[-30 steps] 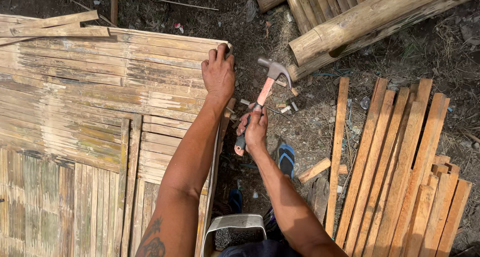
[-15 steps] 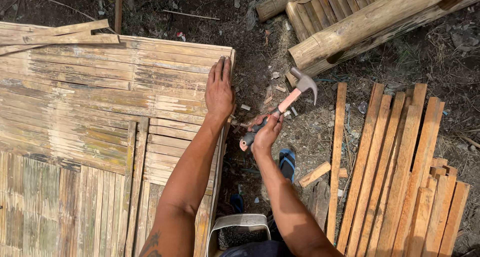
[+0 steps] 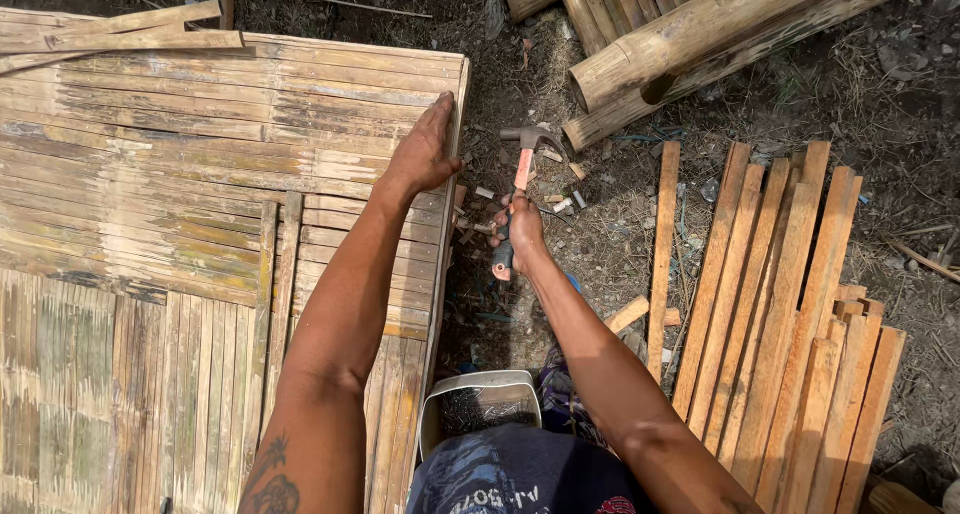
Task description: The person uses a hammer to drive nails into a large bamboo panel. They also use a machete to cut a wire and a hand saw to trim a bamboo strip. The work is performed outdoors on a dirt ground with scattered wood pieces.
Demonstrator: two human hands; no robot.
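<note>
My left hand [image 3: 425,152] lies flat, fingers together, on the right edge of a woven bamboo panel [image 3: 150,174]. My right hand [image 3: 522,230] grips the handle of a claw hammer [image 3: 521,169] with a red and black handle; its steel head points up and away, just right of the panel's edge, over bare ground. A thin wooden slat [image 3: 445,234] runs along that right edge of the panel under my left palm.
A row of cut wooden slats [image 3: 790,304] lies on the dirt to the right. Thick bamboo poles [image 3: 690,34] are stacked at top right. A metal tin [image 3: 480,404] of small dark pieces, perhaps nails, sits near my lap. Wood scraps litter the ground by the hammer.
The hammer has swung from tilted right to nearly upright, close beside the panel edge. My left hand stayed pressed on the panel edge.
</note>
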